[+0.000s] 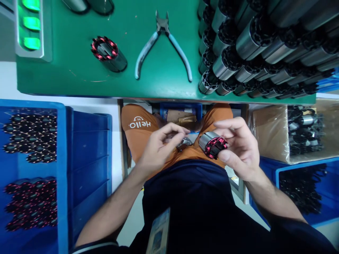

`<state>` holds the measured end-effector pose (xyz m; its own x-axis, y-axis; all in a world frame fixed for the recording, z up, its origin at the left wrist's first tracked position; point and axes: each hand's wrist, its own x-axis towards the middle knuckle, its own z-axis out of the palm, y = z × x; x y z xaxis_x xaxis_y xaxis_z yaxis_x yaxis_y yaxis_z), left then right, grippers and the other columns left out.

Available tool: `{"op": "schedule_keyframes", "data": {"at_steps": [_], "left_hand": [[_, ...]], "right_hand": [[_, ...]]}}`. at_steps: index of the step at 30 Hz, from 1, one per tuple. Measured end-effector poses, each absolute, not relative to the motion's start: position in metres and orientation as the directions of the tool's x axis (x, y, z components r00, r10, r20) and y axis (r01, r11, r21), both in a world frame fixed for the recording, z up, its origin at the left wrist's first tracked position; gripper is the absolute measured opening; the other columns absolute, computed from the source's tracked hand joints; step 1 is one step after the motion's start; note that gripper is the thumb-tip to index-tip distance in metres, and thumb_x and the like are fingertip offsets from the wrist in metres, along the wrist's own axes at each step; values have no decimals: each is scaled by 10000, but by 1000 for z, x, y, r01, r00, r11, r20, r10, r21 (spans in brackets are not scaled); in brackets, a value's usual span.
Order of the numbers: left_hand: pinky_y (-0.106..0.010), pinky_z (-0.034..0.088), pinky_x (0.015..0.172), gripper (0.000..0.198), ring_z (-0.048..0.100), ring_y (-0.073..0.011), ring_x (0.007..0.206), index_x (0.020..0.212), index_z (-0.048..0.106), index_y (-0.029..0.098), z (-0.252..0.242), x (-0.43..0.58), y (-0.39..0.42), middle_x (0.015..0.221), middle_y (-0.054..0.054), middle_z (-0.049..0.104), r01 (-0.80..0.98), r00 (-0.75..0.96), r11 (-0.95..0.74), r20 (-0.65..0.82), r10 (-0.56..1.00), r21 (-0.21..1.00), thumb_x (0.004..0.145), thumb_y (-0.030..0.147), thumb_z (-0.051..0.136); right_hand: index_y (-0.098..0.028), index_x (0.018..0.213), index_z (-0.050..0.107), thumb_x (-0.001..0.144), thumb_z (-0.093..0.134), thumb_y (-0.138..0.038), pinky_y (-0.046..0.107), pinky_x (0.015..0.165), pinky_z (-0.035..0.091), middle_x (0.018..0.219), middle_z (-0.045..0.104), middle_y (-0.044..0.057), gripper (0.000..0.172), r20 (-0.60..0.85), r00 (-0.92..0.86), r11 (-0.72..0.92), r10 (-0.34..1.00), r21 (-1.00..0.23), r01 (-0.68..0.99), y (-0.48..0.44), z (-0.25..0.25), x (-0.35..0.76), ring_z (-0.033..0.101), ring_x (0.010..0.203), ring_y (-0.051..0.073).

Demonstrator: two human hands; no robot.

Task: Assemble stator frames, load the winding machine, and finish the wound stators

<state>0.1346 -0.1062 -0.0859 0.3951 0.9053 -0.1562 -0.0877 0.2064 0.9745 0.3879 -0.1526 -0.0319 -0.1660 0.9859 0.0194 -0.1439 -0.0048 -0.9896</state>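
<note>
My right hand (239, 150) is closed around a motor stator (212, 144), a silver cylinder with red wire windings on its near end. The stator is tilted above my lap, its wound end facing me. To its left, apart from it, my left hand (161, 146) has thumb and index finger pinched together. Whatever lies between those fingertips, if anything, is too small to make out. Just beyond them is a silver and black piece (184, 142), partly hidden by the hand. Another red-wound stator (116, 61) stands on the green table (164, 84).
Open cutting pliers (162, 31) lie mid-table. Stacked stators without red wire (251, 42) fill the right side. A green-lit box (31, 23) sits far left. Blue crates (62, 148) with wound stators are at left; a lined carton (270, 134) and blue bin (277, 180) at right.
</note>
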Motion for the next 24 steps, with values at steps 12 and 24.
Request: {"op": "schedule_keyframes", "data": {"at_steps": [12,24], "left_hand": [[-411,803,1124,853,947,-302,1254,1688,707,422,-37,133,-112,1516,-20,898,52,394,-424,372,840,904,947,316,1116],[-383,790,1139,888,949,-293,1262,1793,642,403,-35,130,-110,1555,-44,894,54,498,-572,475,726,818,1013,341,1062]], "right_hand": [[-378,1690,576,1069,967,-243,292,939,756,1187,850,-6,747,-63,-242,-92,968,-990,-111,-155,-33,373,890,1088,185],[-411,1738,620,1024,1015,-265,348,968,771,1279,854,19,828,-28,-309,-52,951,-996,-72,-166,-31,383,883,1122,220]]}}
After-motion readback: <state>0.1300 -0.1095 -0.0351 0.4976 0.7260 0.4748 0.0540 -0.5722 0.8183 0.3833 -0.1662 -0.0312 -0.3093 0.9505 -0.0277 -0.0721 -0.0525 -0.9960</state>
